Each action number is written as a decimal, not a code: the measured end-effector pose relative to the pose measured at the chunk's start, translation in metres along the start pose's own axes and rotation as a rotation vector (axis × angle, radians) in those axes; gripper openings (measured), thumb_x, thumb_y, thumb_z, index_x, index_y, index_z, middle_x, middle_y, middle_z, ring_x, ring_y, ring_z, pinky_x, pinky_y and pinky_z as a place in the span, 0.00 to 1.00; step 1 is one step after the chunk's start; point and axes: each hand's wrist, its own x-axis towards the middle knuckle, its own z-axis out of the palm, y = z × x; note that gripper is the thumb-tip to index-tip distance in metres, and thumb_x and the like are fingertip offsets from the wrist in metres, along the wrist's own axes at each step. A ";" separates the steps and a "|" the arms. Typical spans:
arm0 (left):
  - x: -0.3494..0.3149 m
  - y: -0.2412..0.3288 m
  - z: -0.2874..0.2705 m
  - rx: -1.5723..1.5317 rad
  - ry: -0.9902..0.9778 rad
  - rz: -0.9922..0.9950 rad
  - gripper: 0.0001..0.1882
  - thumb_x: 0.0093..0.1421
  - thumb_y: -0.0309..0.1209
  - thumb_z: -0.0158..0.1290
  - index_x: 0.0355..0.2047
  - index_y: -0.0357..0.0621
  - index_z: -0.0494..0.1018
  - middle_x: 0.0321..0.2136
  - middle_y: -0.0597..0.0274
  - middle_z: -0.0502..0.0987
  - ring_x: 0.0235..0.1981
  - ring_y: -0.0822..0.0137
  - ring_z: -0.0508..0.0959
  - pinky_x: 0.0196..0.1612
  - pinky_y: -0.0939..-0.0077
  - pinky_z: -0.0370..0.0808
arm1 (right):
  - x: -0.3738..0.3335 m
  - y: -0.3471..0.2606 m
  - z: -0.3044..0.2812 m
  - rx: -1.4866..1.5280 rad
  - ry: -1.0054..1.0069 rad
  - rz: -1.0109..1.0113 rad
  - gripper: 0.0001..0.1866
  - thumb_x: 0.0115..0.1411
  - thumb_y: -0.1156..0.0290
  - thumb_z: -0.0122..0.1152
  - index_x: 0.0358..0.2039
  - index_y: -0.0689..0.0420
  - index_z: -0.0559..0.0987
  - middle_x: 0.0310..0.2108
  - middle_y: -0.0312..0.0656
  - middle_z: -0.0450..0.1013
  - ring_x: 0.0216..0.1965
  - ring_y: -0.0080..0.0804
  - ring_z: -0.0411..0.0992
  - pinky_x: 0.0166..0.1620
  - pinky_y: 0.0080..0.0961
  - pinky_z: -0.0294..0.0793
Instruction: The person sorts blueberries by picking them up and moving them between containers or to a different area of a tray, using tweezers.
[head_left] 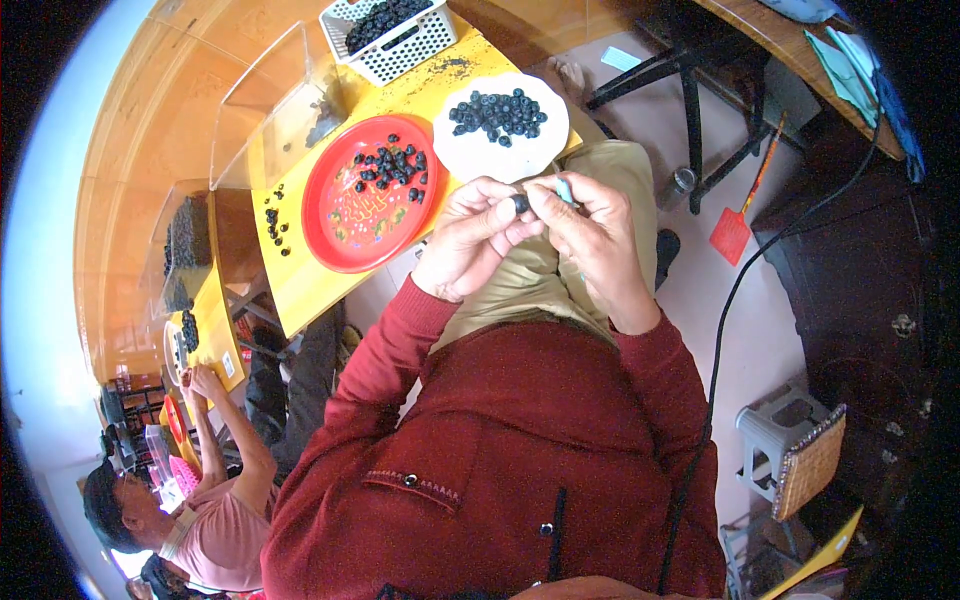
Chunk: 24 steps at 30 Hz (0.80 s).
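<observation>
While the person in the red sweater sits at the yellow table, both hands are up over the lap, working one small dark berry. Biggest first: table runs up and left, with a clear acrylic divider at its far side. White slotted basket at the top end, heaped with dark berries. Red round plate mid-table, a scatter of berries on its upper right part. White plate just beside it, a denser pile. A few loose berries lie on the bare table left of the red plate.

Progress, as a judgement: partway through. Two plates carry modest piles, the basket looks full, so much is left. Which plate is finished stock, cannot tell.

Left hand: fingers curled, thumb and fingertips pinching the berry, wrist bent inward. Right hand: closed around a small pale blue tool, tip at the berry; knuckles face up. Hands touch at the berry.

Co-worker in pink sits lower left, hands at another table.
</observation>
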 end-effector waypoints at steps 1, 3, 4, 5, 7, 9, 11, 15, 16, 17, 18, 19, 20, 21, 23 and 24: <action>-0.001 0.000 -0.003 0.000 -0.031 -0.011 0.06 0.62 0.25 0.51 0.39 0.37 0.73 0.38 0.55 0.77 0.40 0.66 0.78 0.47 0.67 0.77 | -0.001 0.001 0.000 0.001 -0.001 0.001 0.08 0.61 0.71 0.58 0.36 0.63 0.79 0.22 0.29 0.72 0.25 0.12 0.68 0.28 0.14 0.68; -0.004 0.000 -0.005 -0.008 0.003 -0.020 0.06 0.62 0.25 0.51 0.39 0.37 0.73 0.37 0.56 0.77 0.39 0.66 0.78 0.46 0.67 0.77 | -0.002 0.005 -0.001 0.059 0.027 0.114 0.08 0.62 0.70 0.58 0.34 0.62 0.79 0.19 0.25 0.68 0.20 0.09 0.61 0.21 0.11 0.60; -0.005 0.000 -0.005 -0.015 0.035 -0.029 0.07 0.62 0.25 0.52 0.39 0.37 0.73 0.35 0.57 0.78 0.38 0.66 0.78 0.46 0.67 0.78 | -0.002 0.007 0.000 0.059 0.025 0.116 0.08 0.62 0.70 0.58 0.34 0.62 0.79 0.19 0.25 0.68 0.20 0.09 0.61 0.21 0.11 0.60; -0.006 0.001 -0.007 -0.015 0.038 -0.027 0.07 0.62 0.25 0.52 0.39 0.37 0.73 0.35 0.57 0.78 0.38 0.66 0.78 0.46 0.67 0.78 | -0.003 0.009 0.001 0.052 0.038 0.087 0.08 0.62 0.70 0.58 0.33 0.61 0.79 0.18 0.24 0.66 0.18 0.08 0.59 0.20 0.11 0.56; -0.010 0.007 -0.013 0.075 0.087 0.014 0.08 0.61 0.24 0.52 0.41 0.37 0.74 0.35 0.57 0.78 0.37 0.67 0.78 0.45 0.67 0.79 | -0.006 0.010 0.003 0.048 0.041 0.064 0.08 0.62 0.70 0.58 0.33 0.61 0.79 0.17 0.23 0.64 0.17 0.08 0.56 0.19 0.11 0.52; -0.017 0.018 -0.022 0.193 0.166 0.028 0.07 0.60 0.25 0.54 0.39 0.40 0.74 0.35 0.58 0.78 0.37 0.67 0.79 0.44 0.70 0.78 | -0.008 0.011 -0.001 0.026 0.062 0.090 0.08 0.62 0.70 0.58 0.33 0.61 0.79 0.18 0.23 0.64 0.17 0.07 0.57 0.19 0.11 0.52; -0.027 0.033 -0.036 0.624 0.315 0.074 0.06 0.59 0.24 0.55 0.38 0.39 0.75 0.32 0.58 0.79 0.35 0.69 0.79 0.41 0.76 0.77 | -0.012 0.013 -0.003 0.021 0.066 0.093 0.08 0.62 0.70 0.58 0.32 0.61 0.79 0.17 0.22 0.64 0.17 0.07 0.56 0.19 0.12 0.51; -0.037 0.061 -0.059 1.077 0.510 0.281 0.05 0.55 0.22 0.60 0.33 0.37 0.78 0.29 0.64 0.80 0.29 0.78 0.77 0.37 0.82 0.75 | -0.017 0.022 -0.007 -0.003 0.113 0.110 0.07 0.62 0.71 0.59 0.32 0.61 0.79 0.17 0.22 0.62 0.16 0.07 0.54 0.19 0.12 0.50; -0.038 0.070 -0.063 1.086 0.545 0.288 0.05 0.55 0.22 0.60 0.33 0.37 0.78 0.29 0.64 0.80 0.29 0.78 0.77 0.36 0.83 0.75 | -0.018 0.024 -0.008 -0.007 0.111 0.116 0.07 0.62 0.71 0.59 0.32 0.61 0.79 0.17 0.22 0.62 0.16 0.07 0.55 0.19 0.12 0.50; -0.042 0.077 -0.066 0.988 0.572 0.259 0.04 0.55 0.22 0.60 0.32 0.36 0.78 0.28 0.63 0.80 0.29 0.78 0.77 0.34 0.84 0.74 | -0.020 0.024 -0.007 -0.011 0.109 0.122 0.07 0.62 0.71 0.59 0.32 0.61 0.79 0.17 0.22 0.63 0.17 0.07 0.55 0.19 0.12 0.50; -0.044 0.083 -0.076 1.087 0.611 0.296 0.04 0.55 0.22 0.60 0.32 0.35 0.79 0.28 0.63 0.80 0.28 0.78 0.77 0.34 0.83 0.75 | -0.021 0.023 -0.005 0.008 0.112 0.144 0.06 0.61 0.71 0.59 0.32 0.61 0.79 0.17 0.22 0.63 0.17 0.08 0.55 0.19 0.12 0.51; -0.044 0.088 -0.085 1.186 0.646 0.332 0.04 0.55 0.22 0.60 0.31 0.35 0.79 0.28 0.62 0.80 0.28 0.78 0.77 0.33 0.83 0.75 | -0.021 0.023 -0.004 0.008 0.104 0.146 0.06 0.61 0.71 0.59 0.32 0.61 0.79 0.17 0.22 0.63 0.17 0.08 0.55 0.19 0.12 0.51; -0.045 0.092 -0.094 1.185 0.654 0.335 0.04 0.55 0.22 0.60 0.31 0.35 0.79 0.28 0.62 0.80 0.28 0.78 0.77 0.33 0.83 0.75 | -0.022 0.024 -0.004 -0.024 0.116 0.146 0.06 0.61 0.71 0.59 0.32 0.61 0.79 0.17 0.22 0.63 0.17 0.08 0.55 0.19 0.12 0.51; -0.043 0.095 -0.097 1.250 0.657 0.333 0.05 0.54 0.23 0.60 0.31 0.35 0.79 0.27 0.63 0.80 0.27 0.77 0.77 0.33 0.83 0.74 | -0.022 0.026 -0.005 -0.056 0.130 0.144 0.06 0.61 0.72 0.59 0.33 0.61 0.79 0.18 0.22 0.63 0.17 0.08 0.55 0.19 0.12 0.51; -0.044 0.099 -0.101 1.313 0.666 0.332 0.05 0.54 0.23 0.60 0.31 0.35 0.79 0.27 0.63 0.80 0.27 0.77 0.77 0.32 0.83 0.74 | -0.021 0.029 -0.007 -0.066 0.131 0.120 0.06 0.61 0.73 0.59 0.33 0.62 0.79 0.18 0.23 0.64 0.17 0.08 0.55 0.19 0.11 0.51; -0.043 0.100 -0.100 1.368 0.658 0.279 0.05 0.55 0.23 0.60 0.32 0.34 0.79 0.29 0.62 0.81 0.29 0.77 0.77 0.34 0.83 0.74 | -0.020 0.031 -0.008 -0.074 0.138 0.152 0.06 0.61 0.73 0.59 0.34 0.62 0.80 0.18 0.23 0.64 0.17 0.08 0.55 0.20 0.12 0.52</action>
